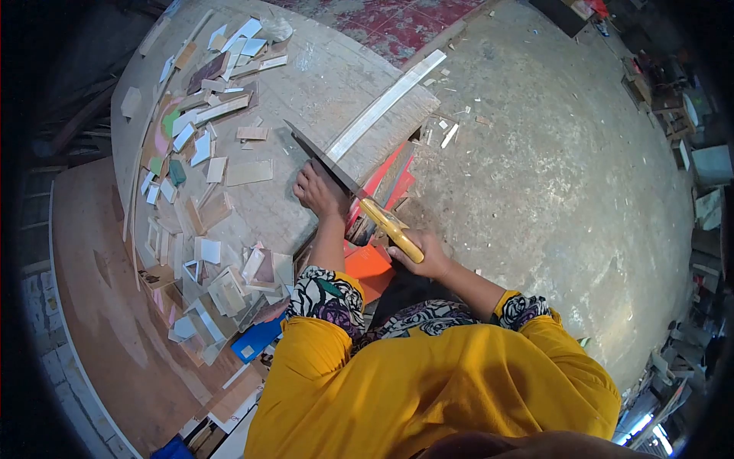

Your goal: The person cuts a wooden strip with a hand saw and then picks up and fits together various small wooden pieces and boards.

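Note:
My right hand is closed around the yellow handle of a handsaw. The saw's dark blade points up and to the left, lying across a long pale wooden strip. The strip runs over the worktable, and its far end passes the table's edge. My left hand is just on the near side of the blade, its fingers curled at the near end of the strip. That end is mostly hidden by the hand and the blade.
Many wood offcuts lie piled along the table's left side, with a small green block among them. A blue object sits by my left elbow. Orange-red pieces are below the table edge. Scraps dot the concrete floor.

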A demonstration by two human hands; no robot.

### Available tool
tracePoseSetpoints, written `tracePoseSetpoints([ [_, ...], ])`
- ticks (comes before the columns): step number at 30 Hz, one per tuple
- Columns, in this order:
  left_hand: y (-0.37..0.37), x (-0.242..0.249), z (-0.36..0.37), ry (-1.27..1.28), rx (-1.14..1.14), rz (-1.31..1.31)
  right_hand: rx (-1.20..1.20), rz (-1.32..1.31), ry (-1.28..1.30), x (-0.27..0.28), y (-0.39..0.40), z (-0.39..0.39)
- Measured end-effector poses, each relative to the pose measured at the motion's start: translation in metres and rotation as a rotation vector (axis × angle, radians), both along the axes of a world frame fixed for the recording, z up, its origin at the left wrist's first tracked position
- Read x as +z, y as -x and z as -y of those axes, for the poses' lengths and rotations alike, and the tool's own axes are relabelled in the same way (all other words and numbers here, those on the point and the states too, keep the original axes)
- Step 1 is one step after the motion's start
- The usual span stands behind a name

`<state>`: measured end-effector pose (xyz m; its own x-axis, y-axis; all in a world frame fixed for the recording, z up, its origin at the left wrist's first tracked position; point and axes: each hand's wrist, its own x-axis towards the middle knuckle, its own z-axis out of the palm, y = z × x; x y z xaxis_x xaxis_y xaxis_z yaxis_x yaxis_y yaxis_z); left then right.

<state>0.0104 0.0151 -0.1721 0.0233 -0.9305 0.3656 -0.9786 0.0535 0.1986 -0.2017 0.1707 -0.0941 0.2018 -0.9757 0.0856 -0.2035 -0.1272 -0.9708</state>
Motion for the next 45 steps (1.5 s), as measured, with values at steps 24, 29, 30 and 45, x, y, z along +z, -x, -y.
tracePoseSetpoints([
  [24,0.019,0.033,-0.002,0.029,0.077,0.245,-0.036,0.060,-0.031,0.004,-0.013,-0.005],
  [29,0.020,0.031,-0.005,-0.005,0.107,0.167,-0.023,0.117,-0.047,-0.008,-0.012,-0.007],
  [30,0.015,0.022,-0.003,0.038,0.093,0.074,-0.024,0.100,-0.110,-0.014,-0.012,-0.012],
  [45,0.027,0.037,0.000,0.000,0.147,0.278,-0.035,0.060,-0.188,0.020,0.028,-0.059],
])
